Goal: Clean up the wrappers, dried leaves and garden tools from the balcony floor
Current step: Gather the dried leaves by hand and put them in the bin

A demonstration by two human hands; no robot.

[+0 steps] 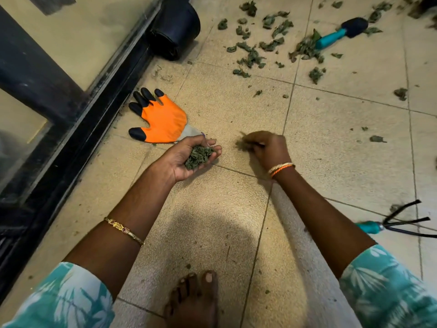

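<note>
A heap of dried leaves (198,156) is cradled in the upturned left hand (186,159), its fingers curled up around the pile, low over the tiled balcony floor (212,221). Just beside it, the right hand (267,147) is lowered knuckles-up to the floor, its blurred fingers bent and pinched on a small tuft of leaf (242,144). An orange glove with black fingertips (158,119) is seen lying flat near the left hand, beside the dark door frame (78,119). More scattered leaves (255,48) are spread across the far tiles, where a teal-handled tool (340,33) lies among them, close to a black pot (175,27). A teal-handled hand rake (397,223) is seen on the floor by the right forearm.
</note>
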